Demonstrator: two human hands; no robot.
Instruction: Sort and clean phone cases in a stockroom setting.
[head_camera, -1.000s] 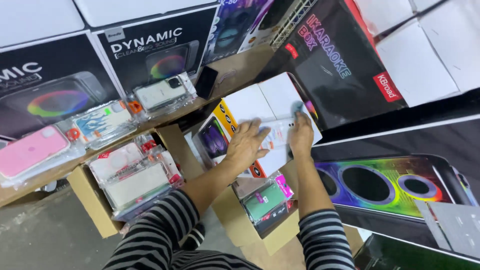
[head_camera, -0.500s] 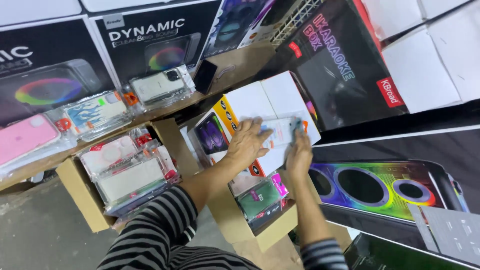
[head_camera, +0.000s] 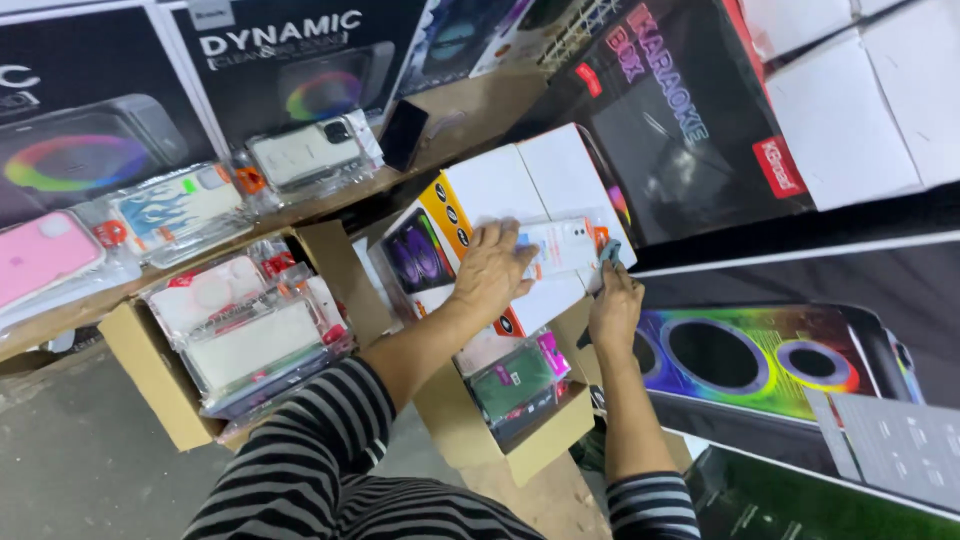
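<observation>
While left hand (head_camera: 487, 272) presses flat on the clear-packed white phone case (head_camera: 558, 246) atop the white box (head_camera: 520, 185), right hand (head_camera: 614, 303) pinches the pack's right edge; orange label strip on box's left edge.

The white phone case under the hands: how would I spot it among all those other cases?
Find the white box standing in the middle, between the cardboard cartons. The white case in clear wrap lies flat on top, left hand pressing it, right hand at its edge. It alone lies on that box; the rest sit on the shelf or in cartons.
</observation>
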